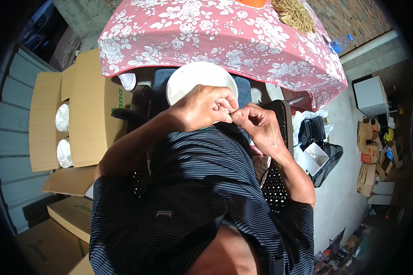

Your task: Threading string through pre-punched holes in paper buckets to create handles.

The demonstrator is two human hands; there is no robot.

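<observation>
My left hand [199, 109] and my right hand [263, 128] meet fingertip to fingertip above my lap. Both are closed in a pinch, with thumbs and forefingers nearly touching. Whatever lies between them is too small to make out. Just beyond and partly beneath my left hand is a round white basin [192, 79], its near side hidden by that hand. Blue cloth [244, 90] shows on both sides of the basin.
Ahead stands a table under a pink floral tablecloth [206, 41], bearing a bundle of tan strands [294, 16] and an orange container [253, 2]. A plastic bottle [340, 44] is at its right. Cardboard boxes [89, 110] crowd the left; a white box [371, 96] stands right.
</observation>
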